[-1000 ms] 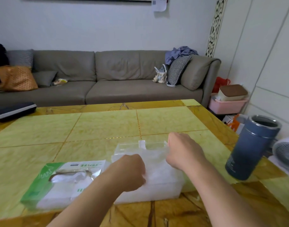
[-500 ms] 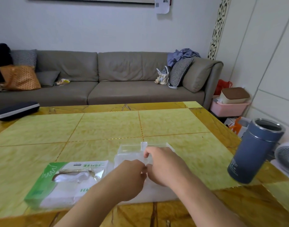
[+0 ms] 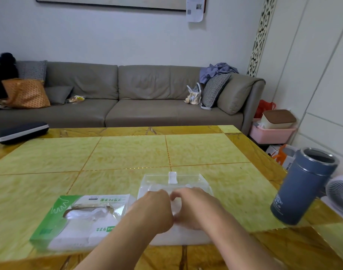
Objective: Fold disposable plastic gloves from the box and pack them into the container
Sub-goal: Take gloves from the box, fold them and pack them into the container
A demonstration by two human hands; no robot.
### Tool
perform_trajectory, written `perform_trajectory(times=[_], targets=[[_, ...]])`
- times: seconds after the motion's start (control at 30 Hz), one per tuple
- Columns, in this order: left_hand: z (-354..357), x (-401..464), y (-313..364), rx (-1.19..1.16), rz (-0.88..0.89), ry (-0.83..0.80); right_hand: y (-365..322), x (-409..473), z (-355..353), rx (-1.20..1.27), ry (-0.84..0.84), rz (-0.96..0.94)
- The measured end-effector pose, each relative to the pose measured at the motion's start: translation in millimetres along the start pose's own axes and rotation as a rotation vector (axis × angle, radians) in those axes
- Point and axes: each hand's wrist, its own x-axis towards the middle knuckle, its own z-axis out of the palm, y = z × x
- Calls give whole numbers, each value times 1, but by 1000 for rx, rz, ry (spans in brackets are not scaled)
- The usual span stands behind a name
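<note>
A living room: a grey sofa [image 3: 127, 100] runs along the far wall, with cushions, an orange bag [image 3: 24, 93] at its left end and a small pale bag [image 3: 194, 95] near its right end. In front of it stands a yellow-green tiled table [image 3: 127, 152] with a brown marbled border.

On the table's near edge lies the glove box [image 3: 73, 221], a flat green and white pack with a torn oval opening on top through which crumpled clear plastic shows. Just to its right, touching or almost touching it, sits the container [image 3: 174, 184], a clear plastic box with a white clasp at the middle of its far rim. Whitish plastic shows inside it, though how much cannot be told.

Both hands meet over the container's middle. The left hand [image 3: 153, 209] is curled into a loose fist, knuckles up, and the right hand [image 3: 194, 207] is curled likewise, their fingertips and thumbs close together. They seem to pinch a clear glove between them, but the plastic is too faint and blurred to make out, so what each hand has hold of cannot be told for certain.

A blue flask [image 3: 305, 186] with an open steel mouth stands at the table's right edge, well apart from the container. A dark case [image 3: 22, 132] lies at the far left corner. Beyond the table on the right are a pink bin [image 3: 271, 133] and a white fan [image 3: 340, 193].
</note>
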Motion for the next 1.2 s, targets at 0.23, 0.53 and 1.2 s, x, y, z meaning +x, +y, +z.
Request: perform_trajectory(times=[0.23,0.53,1.2], targets=[[6,20,-4,-38,-27,-151,8,1,-3,-44,-13,1],[5,16,-2,-83,-52,-111,5,-2,-1,-132,34,41],[6,-2,-4,-58,18,-1,6,4,-2,-224,-74,46]])
